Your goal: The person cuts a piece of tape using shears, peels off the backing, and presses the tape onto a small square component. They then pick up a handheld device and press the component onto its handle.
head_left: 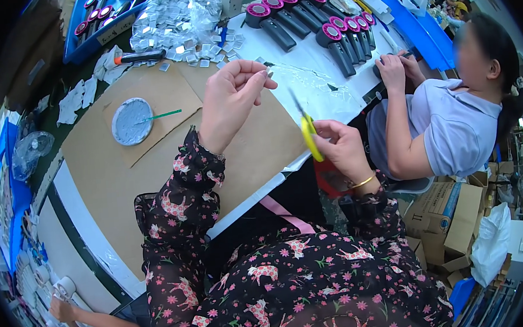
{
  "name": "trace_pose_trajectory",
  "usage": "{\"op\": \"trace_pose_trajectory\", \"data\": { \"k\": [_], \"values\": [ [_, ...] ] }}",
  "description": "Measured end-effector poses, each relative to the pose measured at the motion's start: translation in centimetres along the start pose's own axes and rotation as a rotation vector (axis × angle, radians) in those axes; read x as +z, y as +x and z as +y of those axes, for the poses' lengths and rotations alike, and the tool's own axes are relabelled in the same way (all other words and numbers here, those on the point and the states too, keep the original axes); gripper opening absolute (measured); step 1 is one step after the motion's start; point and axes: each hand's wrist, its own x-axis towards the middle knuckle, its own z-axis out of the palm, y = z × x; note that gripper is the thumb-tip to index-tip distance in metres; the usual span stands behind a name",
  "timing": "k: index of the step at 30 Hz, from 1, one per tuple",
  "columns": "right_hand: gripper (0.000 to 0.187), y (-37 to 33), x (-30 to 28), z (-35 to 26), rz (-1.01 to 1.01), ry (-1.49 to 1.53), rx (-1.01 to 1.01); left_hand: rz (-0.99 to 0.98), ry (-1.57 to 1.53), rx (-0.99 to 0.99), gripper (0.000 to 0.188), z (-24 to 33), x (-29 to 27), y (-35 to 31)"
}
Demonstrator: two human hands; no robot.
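Clearly, one yellow-handled tool (pixel 310 140) sat in the right hand (pixel 341 148), its handle pressed between thumb and curled fingers. Its long axis ran forward and slightly left from that grip; the slim metal tip pointed away from the body, near the left fingertips but apart from them. The left hand (pixel 230 98) had thumb and forefinger pinching one little piece (pixel 270 73), too small to identify. Beneath both grips spread one large brown sheet (pixel 243 159). Left of the left hand, one smaller brown sheet (pixel 170 91) bore one round dish (pixel 131 121) of grey-blue paste, with one green stick (pixel 165 115) reaching out from it toward that hand. Farther forward and left of this hand lay one orange-and-black handled tool (pixel 142 56). Straight ahead of it, square pieces (pixel 204 62), too many to count, lay in and around one clear bag (pixel 182 13). Ahead of the right hand were ten black devices (pixel 332 32) with pink-rimmed heads, five per group. To its right sat one co-worker (pixel 442 118).
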Motion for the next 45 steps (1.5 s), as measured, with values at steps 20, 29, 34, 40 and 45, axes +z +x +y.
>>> {"op": "trace_pose_trajectory", "data": {
  "k": [20,29,34,40,45],
  "values": [
    [0.025,-1.2,-0.4,0.4,0.04,-0.143,-0.207,-0.226,-0.056,-0.128,0.019,0.5,0.9,-0.7],
    [0.025,-1.2,-0.3,0.0,0.133,-0.323,-0.34,-0.237,-0.02,-0.165,0.018,0.7,1.2,-0.9],
    [0.028,-1.4,-0.2,-0.7,0.223,-0.491,-0.375,-0.223,0.0,-0.174,0.019,0.6,1.2,-0.8],
    [0.031,-1.3,-0.1,-1.1,0.294,-0.562,-0.474,-0.195,-0.025,-0.185,0.018,0.4,1.4,-0.8],
    [0.03,-1.4,-0.2,-1.6,0.313,-0.628,-0.469,-0.173,-0.064,-0.199,0.017,0.3,1.5,-0.8]
  ]
}}
